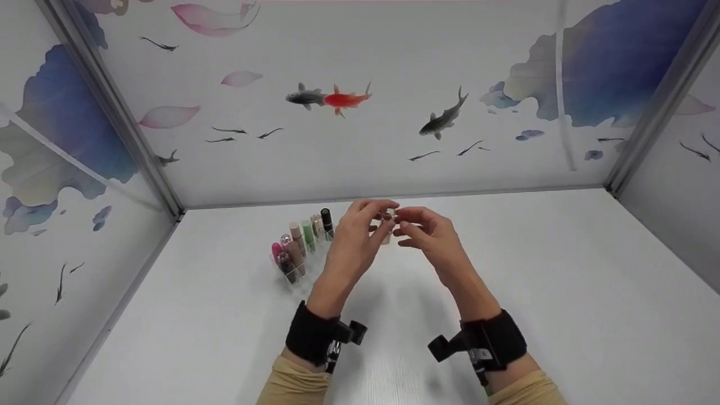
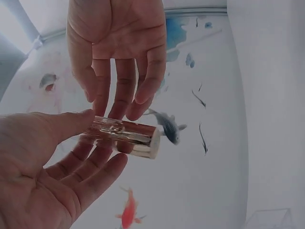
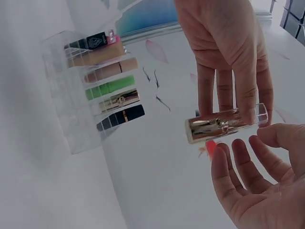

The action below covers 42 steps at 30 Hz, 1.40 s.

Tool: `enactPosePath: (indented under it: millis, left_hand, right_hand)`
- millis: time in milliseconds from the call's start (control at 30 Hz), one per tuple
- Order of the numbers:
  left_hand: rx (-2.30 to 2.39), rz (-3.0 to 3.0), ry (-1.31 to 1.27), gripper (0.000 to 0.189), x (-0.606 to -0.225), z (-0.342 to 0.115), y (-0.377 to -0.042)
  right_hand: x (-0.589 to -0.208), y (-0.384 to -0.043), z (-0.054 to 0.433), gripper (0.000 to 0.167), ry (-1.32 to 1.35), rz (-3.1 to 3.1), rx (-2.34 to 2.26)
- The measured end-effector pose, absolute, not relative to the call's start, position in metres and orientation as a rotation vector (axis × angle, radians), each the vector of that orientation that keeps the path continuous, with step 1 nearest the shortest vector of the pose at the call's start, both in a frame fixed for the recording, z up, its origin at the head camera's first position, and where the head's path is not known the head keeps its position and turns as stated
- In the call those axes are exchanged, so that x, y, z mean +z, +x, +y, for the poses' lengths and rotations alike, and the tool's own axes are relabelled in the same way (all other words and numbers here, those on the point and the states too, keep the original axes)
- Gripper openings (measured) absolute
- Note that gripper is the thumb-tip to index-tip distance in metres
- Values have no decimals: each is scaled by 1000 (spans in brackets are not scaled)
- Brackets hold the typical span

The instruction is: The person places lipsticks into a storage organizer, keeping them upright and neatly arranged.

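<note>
My left hand [image 1: 353,236] pinches a shiny gold lipstick tube [image 2: 131,137] between thumb and fingers, above the table. The tube lies roughly level, its flat pale base facing out to one side. At the opposite end is a clear section [image 3: 261,113]. My right hand [image 1: 432,236] is raised beside that clear end with relaxed, spread fingers. In the right wrist view, its thumb tip is right at the clear end, and the other fingers stand below the tube, apart from it.
Left of the hands, a clear plastic holder [image 3: 57,95] stands on the white table [image 1: 551,270]. Several cosmetic tubes stand in it, among them a green tube [image 3: 110,88] and a black tube [image 3: 133,113]. Printed panels [image 1: 394,50] enclose the table at the back and sides.
</note>
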<state>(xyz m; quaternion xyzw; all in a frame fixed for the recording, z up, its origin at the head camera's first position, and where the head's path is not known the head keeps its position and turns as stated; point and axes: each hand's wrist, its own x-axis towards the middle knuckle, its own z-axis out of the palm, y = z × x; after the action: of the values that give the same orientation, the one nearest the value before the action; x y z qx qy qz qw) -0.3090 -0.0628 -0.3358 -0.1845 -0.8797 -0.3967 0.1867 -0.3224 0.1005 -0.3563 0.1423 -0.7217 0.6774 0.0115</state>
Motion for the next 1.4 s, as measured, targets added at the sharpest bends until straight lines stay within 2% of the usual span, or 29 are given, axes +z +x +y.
enactPosePath:
  millis: [500,833,1400]
  left_hand:
    - [-802,-2486,-304,28,-309,-117,-297]
    - [-647,-2658,-168,21,-314,-142,-302]
    - [-432,-2752,-61,16,-330,-159,-313]
  right_hand:
    - [-344,-311,38,36,645,-2230,2091]
    - [-369,-316,13,45,960,-2332,2050]
    - [-401,-328,-8,53,1092,-2448,1993]
